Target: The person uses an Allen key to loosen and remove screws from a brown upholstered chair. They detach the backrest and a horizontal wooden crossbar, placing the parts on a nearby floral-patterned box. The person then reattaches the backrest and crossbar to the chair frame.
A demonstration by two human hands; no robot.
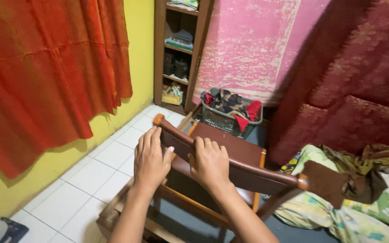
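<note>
A wooden chair with a brown padded backrest (257, 173) and brown seat (232, 141) stands right in front of me, its back toward me. My left hand (151, 159) lies over the backrest's top rail near its left end, fingers wrapped over the far side. My right hand (210, 164) grips the same rail just to the right, thumb close to my left hand. Both forearms reach up from the bottom of the view.
An orange curtain (46, 67) hangs on the yellow wall at left. A green laundry basket (228, 119) full of clothes sits beyond the chair, beside a wooden shelf (178, 49). Crumpled bedding (338, 202) lies at right. The floor is white tile (91, 180).
</note>
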